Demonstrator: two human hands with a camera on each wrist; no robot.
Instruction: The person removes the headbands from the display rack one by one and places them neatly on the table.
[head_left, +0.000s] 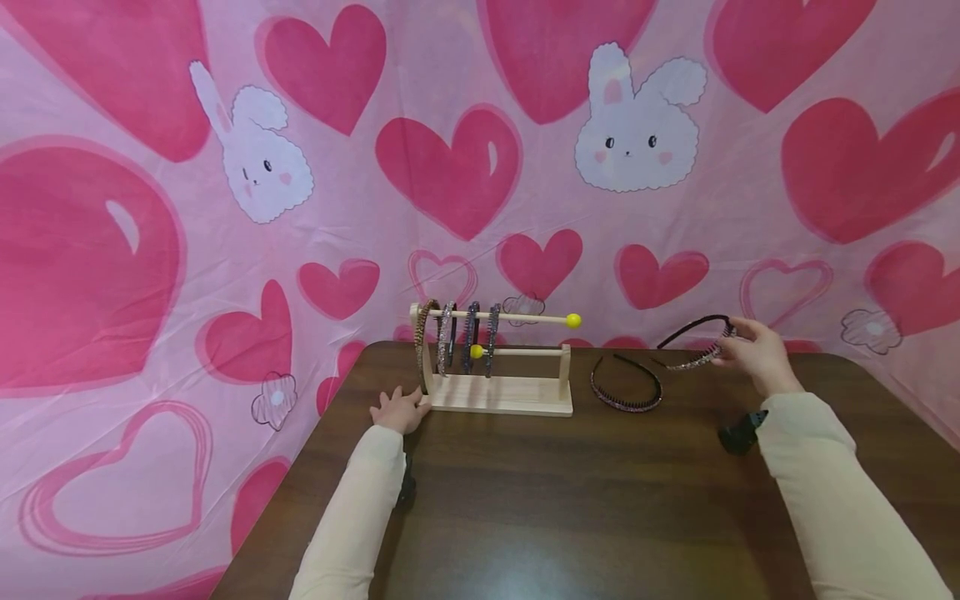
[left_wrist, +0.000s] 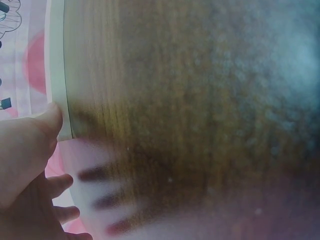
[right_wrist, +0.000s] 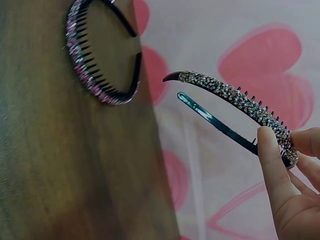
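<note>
Above the table's right side, my right hand (head_left: 759,357) pinches a toothed headband (right_wrist: 235,97) covered in silvery glitter, its two dark ends pointing left in the head view. My left hand (head_left: 399,410) lies with spread fingers at the left end of the wooden stand (head_left: 498,396); in the left wrist view its thumb (left_wrist: 52,120) rests against the base. Several glittery headbands hang on the stand's upper rod, among them a gold one (head_left: 422,342) and a silver one (head_left: 444,346). A pink-and-silver headband (head_left: 628,406) lies on the table between the stand and my right hand.
The stand's upper rod ends at the right in a yellow ball (head_left: 573,320), and a lower rod ends at the left in another yellow ball (head_left: 477,352). Behind the brown table (head_left: 585,500) hangs a pink cloth (head_left: 540,200) with hearts and rabbits.
</note>
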